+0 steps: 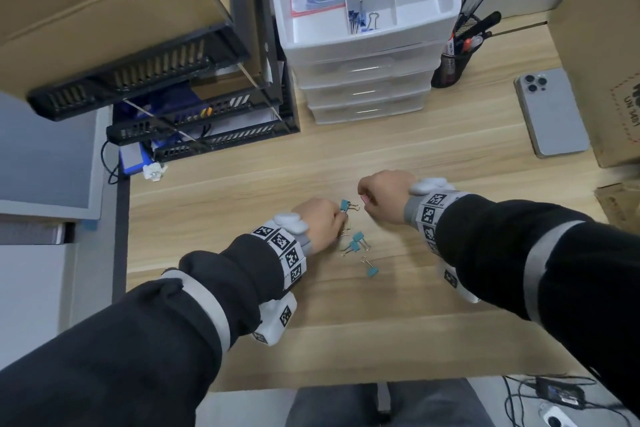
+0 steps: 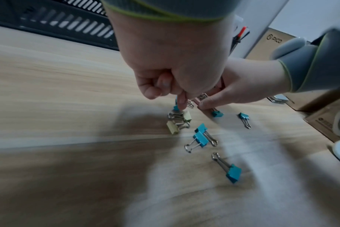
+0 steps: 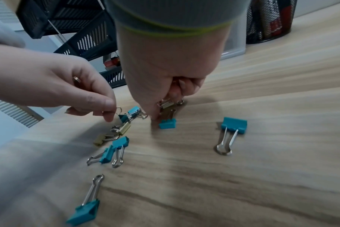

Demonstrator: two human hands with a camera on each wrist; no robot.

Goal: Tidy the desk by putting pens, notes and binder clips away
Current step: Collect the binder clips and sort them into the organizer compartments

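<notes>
Small binder clips lie scattered on the wooden desk (image 1: 433, 156) between my hands. My left hand (image 3: 109, 114) pinches the wire loop of a teal binder clip (image 3: 124, 117), lifting it at the edge of the pile. My right hand (image 3: 157, 117) has a few small clips bunched in its curled fingers, and its fingertips pinch another teal clip (image 3: 167, 124) on the desk. Two yellow clips (image 2: 186, 117) lie under the left hand. A pair of teal clips (image 1: 356, 241) and a single teal clip (image 1: 372, 270) lie nearer me. One more teal clip (image 3: 234, 125) lies to the right.
A white drawer organizer (image 1: 363, 42) stands at the back, its top tray holding blue and teal binder clips and notes. A black mesh pen cup (image 1: 450, 69) stands to its right, a phone (image 1: 550, 111) beyond it. Black letter trays (image 1: 194, 107) are at the left, a cardboard box (image 1: 606, 45) at the right.
</notes>
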